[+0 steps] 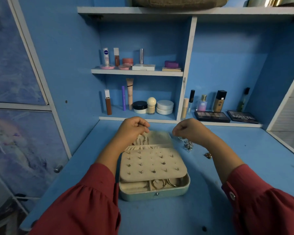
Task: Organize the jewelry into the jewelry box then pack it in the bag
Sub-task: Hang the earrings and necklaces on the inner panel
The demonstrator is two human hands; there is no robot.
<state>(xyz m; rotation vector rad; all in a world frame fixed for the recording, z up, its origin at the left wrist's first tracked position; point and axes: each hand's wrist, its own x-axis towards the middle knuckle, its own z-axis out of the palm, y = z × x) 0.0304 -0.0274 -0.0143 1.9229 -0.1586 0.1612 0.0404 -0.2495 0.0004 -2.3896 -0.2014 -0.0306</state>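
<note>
A pale green jewelry box point(159, 195) lies open on the blue desk. Its cream stud panel point(151, 165), with several studs in it, is folded over the tray. Gold hoops point(161, 183) lie in a front compartment. Chains point(142, 140) hang inside the lid point(159, 136). My left hand point(134, 128) hovers over the lid's left side with fingers curled, pinching a thin necklace end. My right hand point(188, 129), level with it past the lid's right edge, pinches the other end. The chain itself hardly shows. Loose silver jewelry point(188, 145) and a gold piece point(208, 155) lie right of the box.
Shelves behind the desk hold cosmetics: bottles, jars point(165, 107) and two dark palettes point(211, 117). A brown fabric item point(176, 2) sits on the top shelf. A cabinet door with a knob point(58, 169) stands at the left. Bare desk surface lies in front of the box.
</note>
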